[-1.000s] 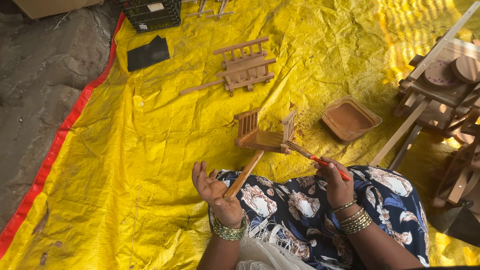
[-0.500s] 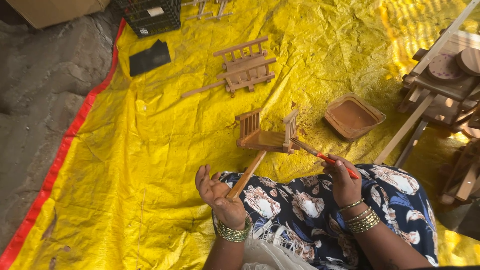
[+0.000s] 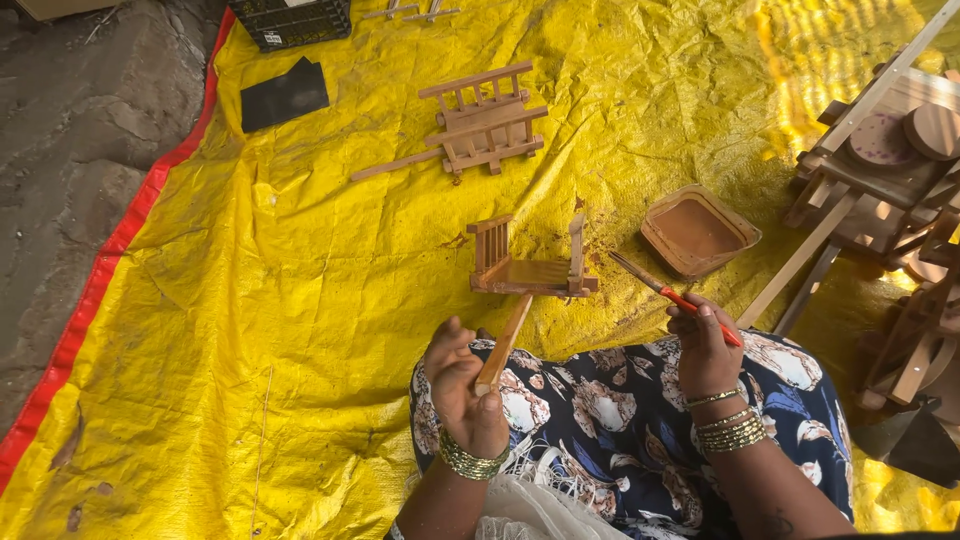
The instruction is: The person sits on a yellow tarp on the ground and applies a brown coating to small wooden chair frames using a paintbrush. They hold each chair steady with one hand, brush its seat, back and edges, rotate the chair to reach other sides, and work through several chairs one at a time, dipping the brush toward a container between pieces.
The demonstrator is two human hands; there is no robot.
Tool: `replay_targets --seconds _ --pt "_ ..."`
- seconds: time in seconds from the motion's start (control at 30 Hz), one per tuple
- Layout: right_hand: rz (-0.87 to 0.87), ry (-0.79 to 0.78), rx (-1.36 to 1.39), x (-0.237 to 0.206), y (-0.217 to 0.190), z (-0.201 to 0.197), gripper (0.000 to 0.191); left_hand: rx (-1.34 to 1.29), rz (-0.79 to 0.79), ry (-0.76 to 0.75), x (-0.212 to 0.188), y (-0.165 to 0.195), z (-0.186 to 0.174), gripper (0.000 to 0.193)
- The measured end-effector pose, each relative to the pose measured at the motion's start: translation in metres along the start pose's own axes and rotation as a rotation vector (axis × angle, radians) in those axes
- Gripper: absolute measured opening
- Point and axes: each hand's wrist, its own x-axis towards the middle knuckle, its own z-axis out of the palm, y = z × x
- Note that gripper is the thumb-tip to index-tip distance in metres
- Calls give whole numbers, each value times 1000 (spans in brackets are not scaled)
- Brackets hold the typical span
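My left hand (image 3: pixel 465 385) grips the long wooden shaft of a small wooden toy cart (image 3: pixel 530 260), holding it up over the yellow sheet. The cart's slatted sides stand upright and its wood looks stained brown. My right hand (image 3: pixel 705 345) holds a red-handled paintbrush (image 3: pixel 670 292), its tip pointing up and left, just right of the cart and apart from it. A shallow brown tray of brown stain (image 3: pixel 697 232) sits on the sheet beyond the brush.
A second, paler wooden cart (image 3: pixel 480 125) lies farther back on the yellow tarpaulin (image 3: pixel 300 330). A black flat piece (image 3: pixel 285 95) and a black crate (image 3: pixel 295 20) sit at the back left. Stacked wooden toy carts (image 3: pixel 890 170) crowd the right side. Bare ground lies past the red edge at left.
The brush tip has come away from the cart's right side and now sits slightly to its right. The cart stays held in my left hand.
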Motion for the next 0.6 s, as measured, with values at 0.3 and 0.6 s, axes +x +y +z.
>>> replay_targets --seconds 0.3,0.6 --pt "-40 -32 16 0 2 -13 31 -15 -51 -140 -4 -25 -14 33" --pt "-290 -102 -110 126 -59 -7 25 226 -22 -234 20 -25 -32 30"
